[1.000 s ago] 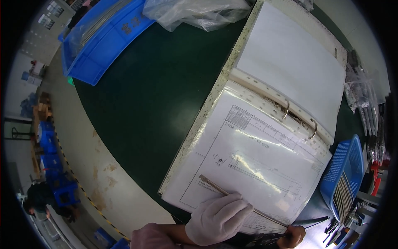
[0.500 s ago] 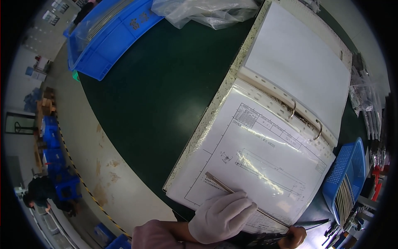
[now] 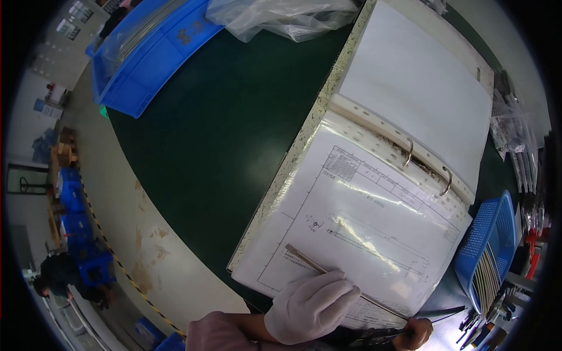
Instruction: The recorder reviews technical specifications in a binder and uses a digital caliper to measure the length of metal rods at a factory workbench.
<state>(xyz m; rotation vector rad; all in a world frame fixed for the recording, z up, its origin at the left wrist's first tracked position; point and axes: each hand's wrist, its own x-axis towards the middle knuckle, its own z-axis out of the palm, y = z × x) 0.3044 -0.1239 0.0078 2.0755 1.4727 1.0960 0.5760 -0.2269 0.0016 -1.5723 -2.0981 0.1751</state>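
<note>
My left hand (image 3: pixel 313 307), in a white glove, is closed around a thin metal rod (image 3: pixel 307 261). The rod slants across a drawing sheet (image 3: pixel 363 205) in a clear sleeve, its upper-left end sticking out past the glove. At the rod's lower-right end is my bare right hand (image 3: pixel 417 333), fingers curled around a dark tool (image 3: pixel 377 338) that resembles a caliper. The lower edge partly hides this tool, and I cannot tell whether it touches the rod. Under both hands lies an open ring binder (image 3: pixel 272 202) with metal rings.
A blue basket (image 3: pixel 468 257) of rods stands to the right, near several dark tools. On the green table (image 3: pixel 216 134), a blue bin (image 3: pixel 152 70) sits far left beside clear plastic bags (image 3: pixel 281 17). A person (image 3: pixel 61 275) is in the background at left.
The binder and table sit slightly further left in the picture. Both hands keep nearly the same pose, and the rod stays in my left hand.
</note>
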